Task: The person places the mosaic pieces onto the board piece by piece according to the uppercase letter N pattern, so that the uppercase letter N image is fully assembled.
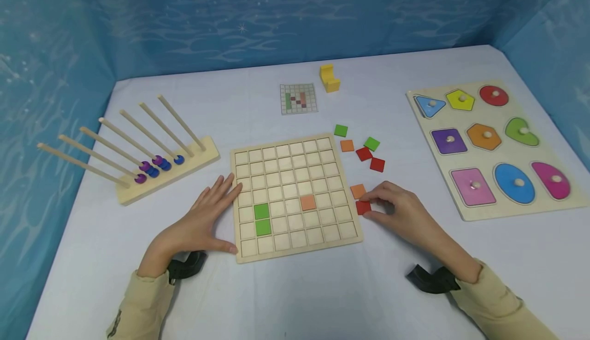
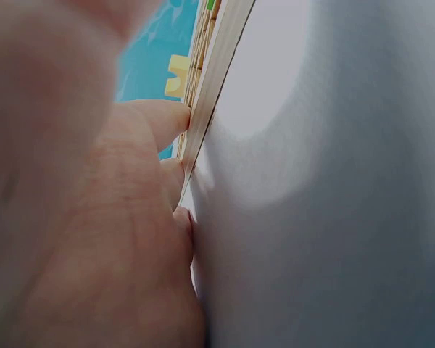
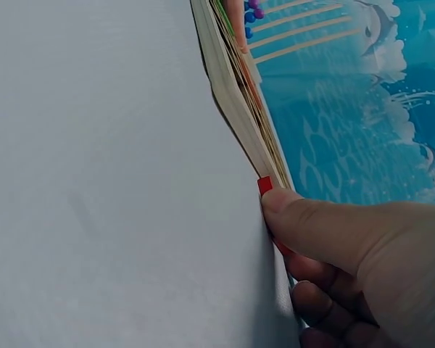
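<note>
A wooden grid board (image 1: 288, 171) lies on the table, with two green tiles (image 1: 262, 219) and an orange tile (image 1: 308, 202) in its squares. My left hand (image 1: 198, 222) rests at the board's left edge, fingers spread, fingertips and thumb touching the frame. Beside the right edge my right hand (image 1: 405, 214) pinches a red square tile (image 1: 362, 207) between thumb and fingers; the right wrist view shows the thumb on this red tile (image 3: 265, 185). Just above it is a loose orange tile (image 1: 357, 191). Farther up lie several more loose tiles, among them a red one (image 1: 377, 164).
A small pattern card (image 1: 298, 99) and a yellow block (image 1: 329, 78) are behind the board. To the left stands a wooden bead rack (image 1: 168, 171) with upright pegs. A knobbed shape puzzle (image 1: 495, 150) lies at the right. Blue printed cloth surrounds the table.
</note>
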`<state>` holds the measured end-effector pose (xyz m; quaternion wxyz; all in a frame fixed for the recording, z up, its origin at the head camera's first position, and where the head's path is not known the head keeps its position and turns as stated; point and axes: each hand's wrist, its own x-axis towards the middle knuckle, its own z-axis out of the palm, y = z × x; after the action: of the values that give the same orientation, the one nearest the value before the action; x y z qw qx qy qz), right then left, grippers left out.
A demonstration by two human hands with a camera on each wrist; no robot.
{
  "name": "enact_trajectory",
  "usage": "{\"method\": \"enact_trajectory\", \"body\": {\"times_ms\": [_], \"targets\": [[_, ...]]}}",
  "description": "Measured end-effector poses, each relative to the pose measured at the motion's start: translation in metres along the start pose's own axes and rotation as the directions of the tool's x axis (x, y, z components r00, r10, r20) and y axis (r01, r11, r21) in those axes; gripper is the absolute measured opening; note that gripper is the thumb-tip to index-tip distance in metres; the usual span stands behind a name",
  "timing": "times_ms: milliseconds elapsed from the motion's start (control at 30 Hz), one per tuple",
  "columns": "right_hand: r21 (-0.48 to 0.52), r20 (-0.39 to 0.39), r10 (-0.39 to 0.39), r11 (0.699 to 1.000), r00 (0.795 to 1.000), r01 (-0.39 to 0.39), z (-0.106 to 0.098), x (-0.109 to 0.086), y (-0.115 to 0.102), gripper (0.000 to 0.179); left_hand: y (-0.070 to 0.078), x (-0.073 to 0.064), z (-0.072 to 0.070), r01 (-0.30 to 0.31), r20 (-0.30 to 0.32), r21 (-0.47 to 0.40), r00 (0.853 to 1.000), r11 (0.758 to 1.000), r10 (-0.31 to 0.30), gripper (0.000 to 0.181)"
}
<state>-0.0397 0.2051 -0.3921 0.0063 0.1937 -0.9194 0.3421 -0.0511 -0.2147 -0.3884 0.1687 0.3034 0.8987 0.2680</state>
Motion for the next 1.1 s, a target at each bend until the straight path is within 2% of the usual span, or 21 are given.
{"method": "enact_trajectory", "body": {"times_ms": [267,433,633,800,900,1100], "targets": [[-0.045,-0.039,-0.004,0.999,0.999,0.002,-0.003,0.001,-0.001,0.033,-0.001,0.001,0.0,-0.01,0.0,0.0,1.0,1.0,0.01,0.125],[0.008,-0.063,-0.026,1.0,0.998,0.026,-0.006,0.006,-0.01,0.033,0.0,0.0,-0.001,-0.006,0.0,0.001,1.0,1.0,0.006,0.125],[0.133,0.004,-0.047,0.99,0.999,0.046,0.004,0.018,-0.031,0.031,0.0,0.0,0.0,-0.005,0.0,-0.006,1.0,1.0,0.005,0.125],[0.199,0.05,-0.081,0.978,0.995,0.069,0.018,0.027,-0.046,0.028,-0.001,0.0,0.001,-0.006,-0.001,-0.005,1.0,1.0,0.006,0.125],[0.225,0.069,-0.106,0.97,0.992,0.088,0.027,0.029,-0.051,0.027,-0.001,0.0,0.001,-0.002,0.0,-0.004,1.0,1.0,0.002,0.125],[0.251,0.123,-0.107,0.965,0.987,0.074,0.038,0.03,-0.058,0.026,0.0,0.0,0.0,0.001,0.001,0.001,1.0,1.0,-0.001,0.126]]}}
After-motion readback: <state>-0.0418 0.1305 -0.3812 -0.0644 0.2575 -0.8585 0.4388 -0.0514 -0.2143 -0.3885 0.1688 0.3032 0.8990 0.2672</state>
